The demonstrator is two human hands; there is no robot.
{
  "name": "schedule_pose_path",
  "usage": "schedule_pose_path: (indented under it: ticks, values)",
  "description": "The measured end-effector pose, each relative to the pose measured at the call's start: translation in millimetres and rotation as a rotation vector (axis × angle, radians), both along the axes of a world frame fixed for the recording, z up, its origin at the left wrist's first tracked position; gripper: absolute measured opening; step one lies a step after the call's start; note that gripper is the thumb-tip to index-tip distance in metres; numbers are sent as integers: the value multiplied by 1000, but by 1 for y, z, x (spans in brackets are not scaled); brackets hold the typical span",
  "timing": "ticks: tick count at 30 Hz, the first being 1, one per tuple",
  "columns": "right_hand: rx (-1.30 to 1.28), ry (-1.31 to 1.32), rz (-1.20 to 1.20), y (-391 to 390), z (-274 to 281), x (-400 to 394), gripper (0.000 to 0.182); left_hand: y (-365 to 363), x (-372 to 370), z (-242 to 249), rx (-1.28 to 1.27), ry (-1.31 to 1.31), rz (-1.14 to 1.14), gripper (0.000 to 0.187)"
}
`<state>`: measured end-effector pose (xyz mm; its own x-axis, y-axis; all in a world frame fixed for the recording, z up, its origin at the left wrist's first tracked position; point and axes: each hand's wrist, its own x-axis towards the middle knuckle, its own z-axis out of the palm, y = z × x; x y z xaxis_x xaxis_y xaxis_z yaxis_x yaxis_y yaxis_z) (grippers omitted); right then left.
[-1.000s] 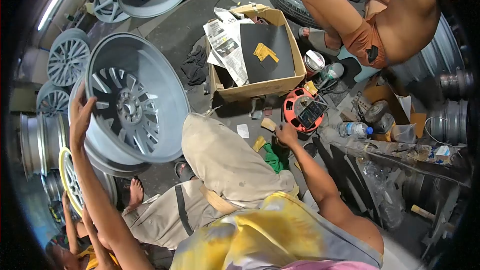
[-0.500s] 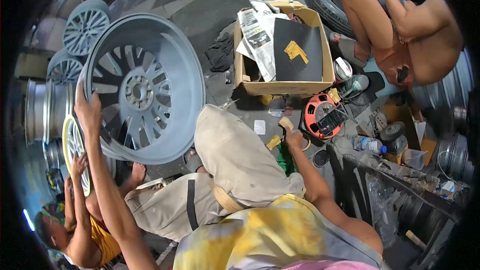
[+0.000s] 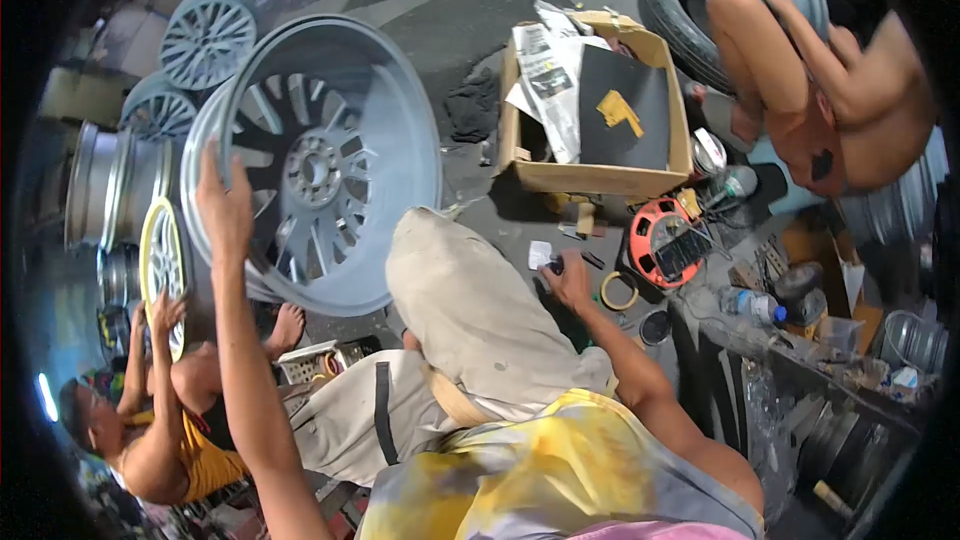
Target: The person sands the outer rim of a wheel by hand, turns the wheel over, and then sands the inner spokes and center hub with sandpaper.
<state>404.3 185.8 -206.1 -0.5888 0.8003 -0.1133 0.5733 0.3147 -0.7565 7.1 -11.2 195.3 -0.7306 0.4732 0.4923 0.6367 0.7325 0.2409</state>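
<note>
A large grey wheel rim [image 3: 405, 200] stands tilted on the left, its spokes facing me. My left hand [image 3: 225, 205] grips its near left edge, thumb apart from the fingers. Over the floor right of my knee is my right hand [image 3: 568, 282], fingers pinched round a small dark thing too small to name. A white paper square [image 3: 540, 255] lies just beside those fingertips. To the right of that hand are a yellow tape ring [image 3: 619, 291] and an orange reel [image 3: 645, 237] with a dark phone-like object on it.
An open cardboard box [image 3: 600, 178] holds newspaper and dark sheets. One person [image 3: 175, 440] at lower left holds a yellow-edged wheel [image 3: 152, 250]; another person [image 3: 870, 120] sits upper right beside a tyre [image 3: 680, 25]. More rims stand upper left. A bottle [image 3: 745, 305] lies at right.
The view has shifted, so most things sit further right. My right hand has moved left, away from the tape ring, and the yellow pieces by it no longer show there. My left hand stays on the rim.
</note>
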Motion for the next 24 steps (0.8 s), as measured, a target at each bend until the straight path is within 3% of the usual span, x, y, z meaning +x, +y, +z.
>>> schedule_pose_path:
  ticks: [2, 4, 6, 12, 14, 15, 16, 20, 24]
  values:
    - [99, -143, 256, -9, -8, -15, 58, 2, 8, 0, 37, -40, 5, 47]
    - [135, -154, 319, -8, -11, -25, 65, 1, 13, 1, 46, -16, -73, 50]
    - [133, -251, 262, -7, -17, -30, 62, 1, 16, 3, 35, -71, -68, 56]
    - [45, -158, 107, 10, -33, -31, 29, -3, 20, 8, 22, -68, -43, 62]
    - [-155, 111, 141, 29, 9, -27, 29, -8, 15, 3, 27, -54, -15, 57]
    - [-247, 121, 129, 36, 35, -28, 28, -10, 12, 1, 39, -66, -12, 56]
    - [-497, 309, 81, 42, 35, -31, 27, -12, 10, -1, 53, -80, -9, 55]
    - [-786, 458, 184, 76, 160, -48, 33, -15, 10, 1, 73, -91, -43, 52]
    - [-919, 472, 249, 102, 196, -68, 27, -18, 8, 3, 129, -202, 5, 51]
